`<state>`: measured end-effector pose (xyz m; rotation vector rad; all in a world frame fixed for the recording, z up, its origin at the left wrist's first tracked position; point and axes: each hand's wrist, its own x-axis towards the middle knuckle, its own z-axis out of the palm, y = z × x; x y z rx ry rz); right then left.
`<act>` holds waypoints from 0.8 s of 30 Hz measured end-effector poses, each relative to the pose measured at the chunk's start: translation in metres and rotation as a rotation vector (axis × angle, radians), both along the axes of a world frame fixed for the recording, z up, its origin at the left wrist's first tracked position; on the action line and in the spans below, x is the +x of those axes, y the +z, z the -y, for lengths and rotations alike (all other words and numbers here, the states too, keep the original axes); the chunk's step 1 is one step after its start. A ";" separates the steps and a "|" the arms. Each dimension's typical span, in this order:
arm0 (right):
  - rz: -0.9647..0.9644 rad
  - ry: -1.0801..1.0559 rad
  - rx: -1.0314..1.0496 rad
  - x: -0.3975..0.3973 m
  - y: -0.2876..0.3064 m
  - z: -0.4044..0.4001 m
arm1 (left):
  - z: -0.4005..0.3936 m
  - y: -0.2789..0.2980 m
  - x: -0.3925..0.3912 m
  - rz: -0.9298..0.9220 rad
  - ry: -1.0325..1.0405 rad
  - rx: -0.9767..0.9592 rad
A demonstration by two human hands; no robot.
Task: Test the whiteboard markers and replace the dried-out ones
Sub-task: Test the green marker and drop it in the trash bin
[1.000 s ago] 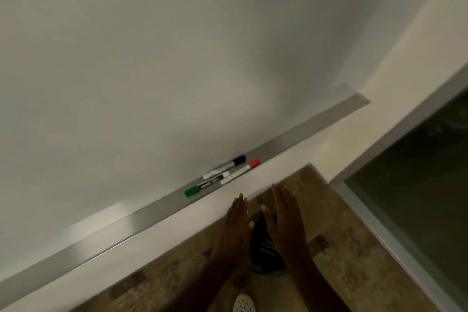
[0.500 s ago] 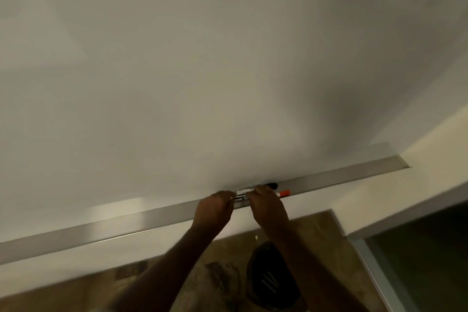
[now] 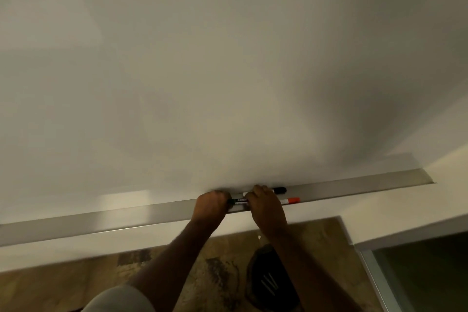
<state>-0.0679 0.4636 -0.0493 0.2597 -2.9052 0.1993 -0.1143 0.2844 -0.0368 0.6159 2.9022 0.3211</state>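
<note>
Metal tray (image 3: 354,186) with three markers, left hand (image 3: 210,206) and right hand (image 3: 263,206) both curled round one marker (image 3: 239,200).

Office or meeting-room type interior, classroom equally possible. Evidence: large blank white wall-mounted whiteboard (image 3: 228,71) filling upper frame; long brushed-metal marker tray (image 3: 101,220) running along its lower edge, centre to right; capped white-barrelled markers with black (image 3: 278,189) and orange (image 3: 291,200) caps lying on tray; mottled brown stone-pattern floor (image 3: 63,286) at bottom; metal-framed dark glass panel (image 3: 417,273) at lower right.
</note>
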 end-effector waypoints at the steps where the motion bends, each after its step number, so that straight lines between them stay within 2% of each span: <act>1: -0.021 0.020 0.014 0.000 0.001 0.001 | 0.004 0.000 0.000 0.002 0.000 0.018; 5: -0.131 0.123 0.048 -0.001 0.009 0.003 | 0.022 0.010 0.003 -0.063 -0.013 0.101; 8: -0.184 0.182 0.018 0.001 0.032 0.006 | 0.040 0.033 0.014 -0.106 -0.028 0.273; 11: -0.154 0.224 -0.082 0.010 0.071 0.012 | 0.063 0.068 0.029 -0.071 -0.030 0.493; 15: -0.030 0.177 -0.512 0.028 0.138 0.040 | 0.086 0.138 0.047 0.071 0.117 1.024; 20: 0.044 0.097 -1.180 0.033 0.234 0.087 | 0.104 0.216 0.058 0.174 0.270 1.502; 24: 0.124 0.133 -1.346 0.032 0.282 0.131 | 0.121 0.255 0.058 0.263 0.315 1.817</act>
